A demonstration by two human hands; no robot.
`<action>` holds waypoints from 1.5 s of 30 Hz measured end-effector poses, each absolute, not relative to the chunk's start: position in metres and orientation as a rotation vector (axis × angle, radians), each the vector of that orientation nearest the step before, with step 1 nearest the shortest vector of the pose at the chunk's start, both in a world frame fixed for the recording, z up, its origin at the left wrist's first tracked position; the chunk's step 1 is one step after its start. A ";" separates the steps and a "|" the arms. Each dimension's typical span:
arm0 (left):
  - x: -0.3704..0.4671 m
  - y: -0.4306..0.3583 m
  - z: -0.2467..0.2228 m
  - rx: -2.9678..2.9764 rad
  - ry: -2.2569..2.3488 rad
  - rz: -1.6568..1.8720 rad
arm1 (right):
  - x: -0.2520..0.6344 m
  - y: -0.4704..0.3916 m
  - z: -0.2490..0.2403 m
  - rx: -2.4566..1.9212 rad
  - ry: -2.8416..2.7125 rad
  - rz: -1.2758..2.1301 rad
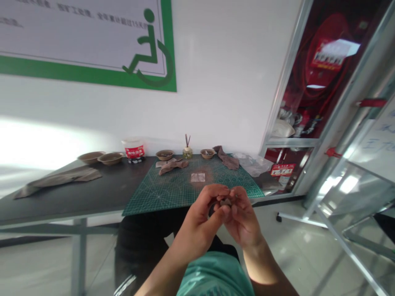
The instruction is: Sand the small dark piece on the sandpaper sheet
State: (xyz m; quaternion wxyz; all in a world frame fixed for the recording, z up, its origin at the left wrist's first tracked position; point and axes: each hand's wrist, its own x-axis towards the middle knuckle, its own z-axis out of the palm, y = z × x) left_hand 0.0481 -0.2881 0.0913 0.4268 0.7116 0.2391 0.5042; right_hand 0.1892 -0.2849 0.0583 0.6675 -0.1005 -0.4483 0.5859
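Both hands meet in front of my body, just past the near edge of the green cutting mat [173,191]. A small dark grey-brown piece [226,202] shows between the fingertips. My left hand [208,211] pinches it with thumb and fingers, and my right hand [242,213] closes on it from the other side. Fingers hide most of the piece. On the mat beyond the hands lies a small pale square packet [198,177]. Crumpled brown cloth [173,165] rests at the mat's back left.
Along the wall stand bowls [111,158], a red-and-white tub [134,150], a reed diffuser [187,153] and a bowl [207,153]. Another cloth [227,158] and clear plastic [254,164] lie back right. A grey cloth [61,179] lies left. A metal-framed whiteboard [375,142] stands right.
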 end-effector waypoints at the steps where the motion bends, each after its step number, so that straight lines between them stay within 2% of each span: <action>1: 0.050 -0.281 0.089 1.778 0.621 1.286 | 0.191 -0.274 0.056 -0.217 -1.009 1.349; 6: 0.057 -0.196 0.074 1.808 0.811 1.396 | 0.194 -0.178 0.043 -0.193 -1.016 1.501; 12: 0.039 -0.060 0.053 1.968 0.916 1.323 | 0.191 -0.043 0.028 -0.186 -1.007 1.612; 18: 0.018 0.013 0.020 2.207 1.030 1.251 | 0.186 0.023 -0.005 -0.240 -0.989 1.647; 28: 0.005 0.027 -0.029 2.513 1.269 1.344 | 0.179 0.039 -0.032 -0.341 -1.007 1.685; 45: 0.006 0.020 -0.035 2.959 1.579 1.192 | 0.187 0.030 -0.037 -0.453 -1.031 1.658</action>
